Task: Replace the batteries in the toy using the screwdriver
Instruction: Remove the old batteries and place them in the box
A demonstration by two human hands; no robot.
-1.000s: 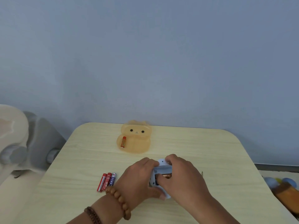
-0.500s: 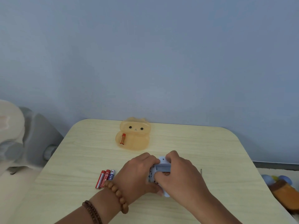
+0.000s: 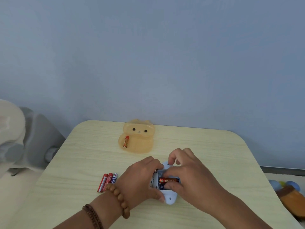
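Observation:
A small white toy [image 3: 170,198] lies on the wooden table [image 3: 214,146] with its battery bay facing up. An orange battery [image 3: 168,180] sits in the bay, and a darker one shows just below it. My left hand [image 3: 140,180] grips the toy's left side. My right hand [image 3: 189,176] rests over the bay, fingertips pressing on the batteries. Three loose batteries [image 3: 107,181] lie side by side to the left of my left wrist. No screwdriver can be made out.
An orange translucent animal-shaped cover [image 3: 137,138] lies near the table's far edge with one orange battery [image 3: 126,141] on it. A grey and cream seat [image 3: 24,138] stands at the left. Coloured toys [image 3: 290,194] lie on the floor at the right.
My right hand has shifted slightly, and more of the orange battery in the bay shows. The camera has tilted a little. My left hand keeps its grip.

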